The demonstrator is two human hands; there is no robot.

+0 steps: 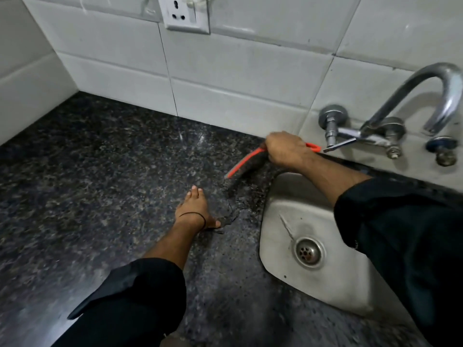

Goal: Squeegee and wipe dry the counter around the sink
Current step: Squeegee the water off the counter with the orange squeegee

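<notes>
My right hand [286, 149] grips an orange and black squeegee [244, 165] at the back of the dark speckled granite counter [100, 171], close to the tiled wall and just left of the sink. The blade slants down onto the wet stone beside the sink's back left corner. My left hand [195, 210] lies flat on the counter with straight fingers, a little in front of the blade. A thin black band circles its wrist. The steel sink [280, 214] with its round drain [307, 251] sits to the right.
A chrome tap [416, 96] with a curved spout and valves juts from the white tiled wall [225, 78] above the sink, close to my right hand. A white wall socket [185, 13] is higher up. A side wall closes the counter at the left.
</notes>
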